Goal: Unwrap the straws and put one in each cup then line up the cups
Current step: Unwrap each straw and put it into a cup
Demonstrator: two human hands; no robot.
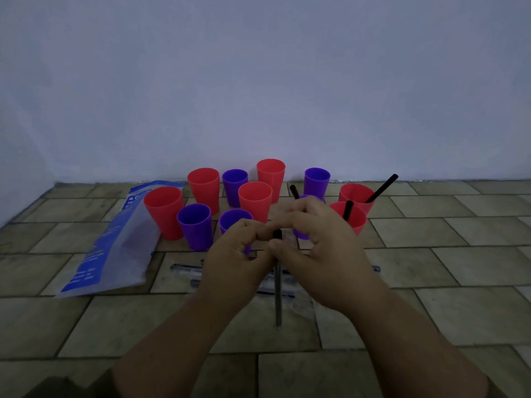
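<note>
Standing nearly upright between both hands, a wrapped straw runs near to far, its bare black tip pointing up and away. The left hand pinches the wrapper near the top; the right hand is closed on the straw just below. More wrapped straws lie on the tiled floor, mostly hidden behind the hands. Beyond, red and purple cups cluster; three at right hold black straws. A purple one is half covered.
</note>
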